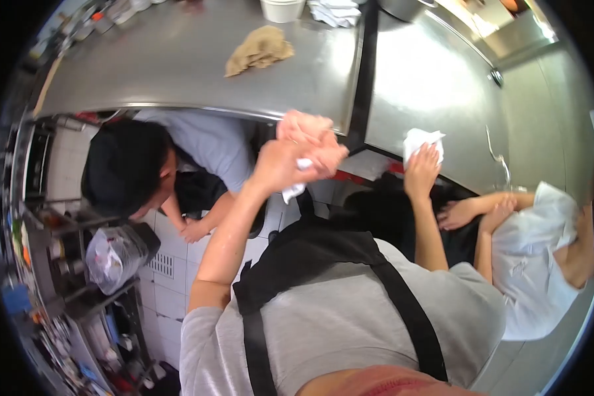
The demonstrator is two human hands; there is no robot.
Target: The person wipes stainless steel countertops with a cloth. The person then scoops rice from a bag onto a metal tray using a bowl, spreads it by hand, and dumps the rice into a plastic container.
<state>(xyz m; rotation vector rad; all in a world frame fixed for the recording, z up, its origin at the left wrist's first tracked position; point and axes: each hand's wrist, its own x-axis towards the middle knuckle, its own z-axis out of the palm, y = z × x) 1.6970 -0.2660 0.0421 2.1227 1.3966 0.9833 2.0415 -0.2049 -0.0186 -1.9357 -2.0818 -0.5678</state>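
My left hand (280, 168) is closed round a bunched pink cloth (310, 138), held up near the front edge of the steel table (158, 79). A bit of white cloth or paper (293, 193) hangs below the same hand. Over on the right, my right hand (422, 171) has its fingers stretched over a folded white cloth (417, 140), at the edge of the second steel table (435, 86). The palm side of that hand is hidden. A crumpled tan cloth (260, 51) lies on the left table.
A person in a black cap (125, 165) crouches at the left, below the table edge. Another person in a white shirt (531, 257) is close at the right, arms folded. A white tub (282, 9) and cloths (334, 12) stand at the back. A bin with a plastic bag (115, 259) is lower left.
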